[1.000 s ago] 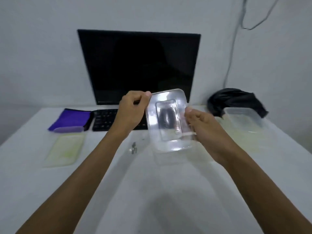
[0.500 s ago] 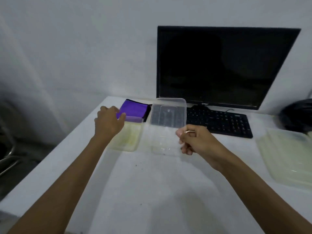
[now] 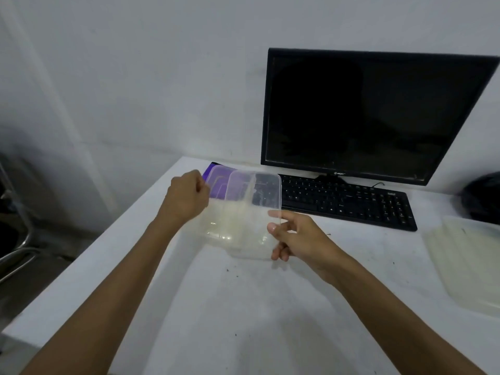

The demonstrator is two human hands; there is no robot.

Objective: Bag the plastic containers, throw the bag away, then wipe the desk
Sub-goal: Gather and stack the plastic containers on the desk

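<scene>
My right hand [image 3: 297, 235] pinches the right edge of a clear plastic container [image 3: 251, 212], held tilted above the white desk [image 3: 243, 307]. My left hand [image 3: 186, 197] grips a second clear, yellowish-stained plastic piece [image 3: 216, 209] by its left edge and has it lifted off the desk, overlapping behind the first. A purple cloth [image 3: 209, 169] lies partly hidden behind both. Another yellowish container [image 3: 470, 263] rests at the desk's right. A black bag [image 3: 484, 196] sits at the far right edge.
A black monitor [image 3: 373, 115] and a black keyboard [image 3: 346, 201] stand at the back of the desk against the wall. Small dark crumbs dot the desk top. A metal chair frame [image 3: 16, 253] is on the floor to the left.
My left hand has taken the yellowish piece from beside the purple cloth and lifted it toward the container in my right hand. The view has swung left over the last second.
</scene>
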